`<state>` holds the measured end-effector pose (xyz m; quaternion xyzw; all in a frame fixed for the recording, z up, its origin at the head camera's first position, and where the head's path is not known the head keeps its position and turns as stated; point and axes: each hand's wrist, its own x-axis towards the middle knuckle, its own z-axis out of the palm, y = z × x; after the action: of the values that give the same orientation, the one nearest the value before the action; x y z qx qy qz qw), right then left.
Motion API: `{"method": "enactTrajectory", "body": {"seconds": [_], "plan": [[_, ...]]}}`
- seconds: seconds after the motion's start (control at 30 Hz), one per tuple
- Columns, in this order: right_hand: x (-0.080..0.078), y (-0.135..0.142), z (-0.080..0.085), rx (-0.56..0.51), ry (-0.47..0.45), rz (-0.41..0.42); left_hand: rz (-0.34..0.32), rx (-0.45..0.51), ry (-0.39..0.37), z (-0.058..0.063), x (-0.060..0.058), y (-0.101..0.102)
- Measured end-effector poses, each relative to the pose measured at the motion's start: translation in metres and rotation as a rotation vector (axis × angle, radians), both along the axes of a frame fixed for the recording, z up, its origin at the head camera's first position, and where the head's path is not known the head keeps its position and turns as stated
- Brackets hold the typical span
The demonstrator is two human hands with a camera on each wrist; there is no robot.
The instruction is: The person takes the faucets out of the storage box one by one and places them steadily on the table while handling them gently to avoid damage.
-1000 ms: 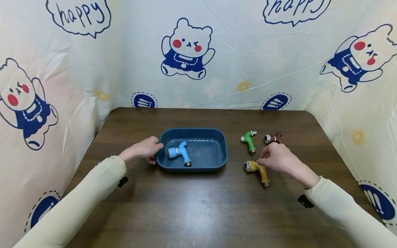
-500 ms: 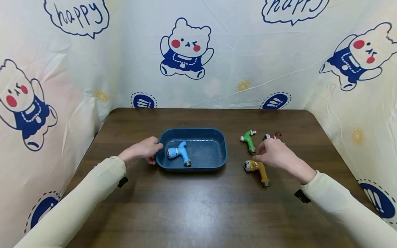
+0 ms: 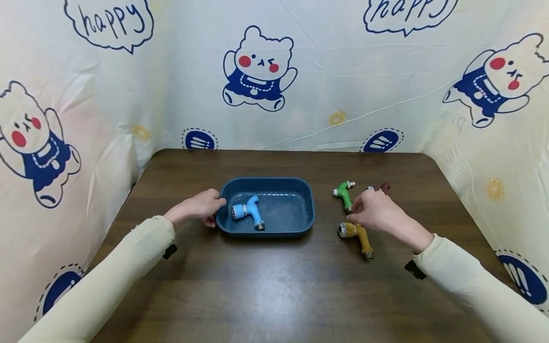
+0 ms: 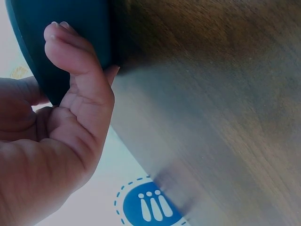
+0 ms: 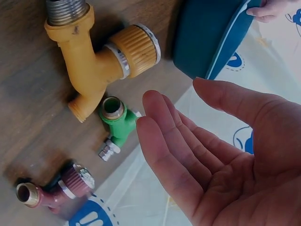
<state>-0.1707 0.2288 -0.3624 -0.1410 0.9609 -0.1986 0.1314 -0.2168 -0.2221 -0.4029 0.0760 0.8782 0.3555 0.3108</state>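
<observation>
My left hand point(image 3: 197, 206) grips the left end of a dark blue tray point(image 3: 287, 210), thumb over the rim and fingers along the outer wall point(image 4: 80, 12). Inside the tray, toward its left, lies a light blue tap point(image 3: 253, 210). My right hand point(image 3: 379, 210) hovers among three taps on the table and holds nothing; its fingers are loosely bent, with thumb apart. Just in front of it lies a yellow tap point(image 5: 84, 61). A green tap point(image 5: 121, 127) lies beyond its fingertips. Partly hidden behind the hand in the head view is a dark red tap point(image 5: 66, 188).
The brown wooden table point(image 3: 266, 290) bears the tray and taps. A pale printed cloth point(image 3: 317, 76) stands as a wall behind the table and along both sides.
My right hand has shifted slightly left and away from me, from over the yellow tap toward the green one. The left hand, tray and taps stay where they were.
</observation>
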Motion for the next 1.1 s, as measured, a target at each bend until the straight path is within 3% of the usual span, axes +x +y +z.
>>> {"method": "enactTrajectory", "body": {"seconds": [0.2, 1.1], "plan": [[-0.001, -0.002, 0.006, -0.007, -0.03, -0.011, -0.003, -0.006, -0.003, 0.0, 0.0, 0.001], [-0.009, -0.025, 0.015, 0.015, 0.011, 0.025, 0.003, -0.004, 0.014, 0.0, 0.002, 0.001]]}}
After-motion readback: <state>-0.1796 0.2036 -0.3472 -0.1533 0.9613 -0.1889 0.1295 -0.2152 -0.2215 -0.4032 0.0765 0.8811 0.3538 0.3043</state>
